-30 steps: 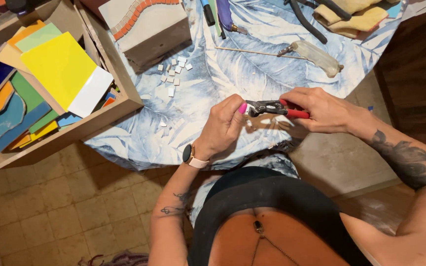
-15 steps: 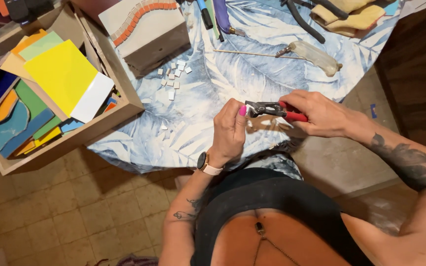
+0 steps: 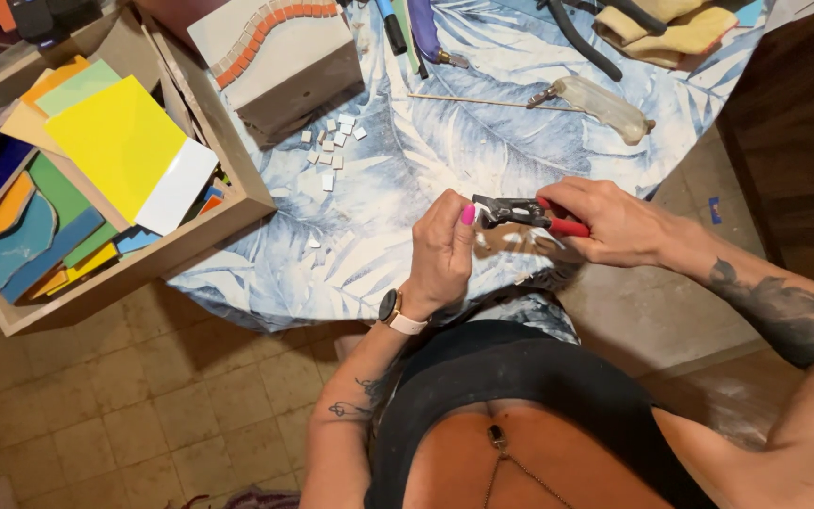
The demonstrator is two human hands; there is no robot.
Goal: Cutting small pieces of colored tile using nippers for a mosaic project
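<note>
Nippers (image 3: 518, 212) with red handles lie level just above the near edge of the bench (image 3: 426, 151), well this side of the scattered white tile chips (image 3: 332, 151). Their long axis runs across the view: the dark metal head points toward the left hand (image 3: 443, 253), the red grips point back into the right hand (image 3: 605, 221). The right hand's fingers are curled shut around the grips. The left hand's fingers are pressed together, pinching a small white tile piece (image 3: 476, 213) held up at the head; whether the cutters have already bitten into it is too small to tell.

The tool looks stiff and moderately heavy for its size, best gripped far back on the red handles for leverage. The tile piece is probably light, hard and brittle, with sharp edges, so it wants a firm pinch by its flat faces, fingertips clear of the head.

Left of the nippers, a wooden box (image 3: 228, 212) holds coloured tile sheets (image 3: 120, 141); beyond the chips stands a grey block (image 3: 284, 57) with an orange mosaic band.
</note>
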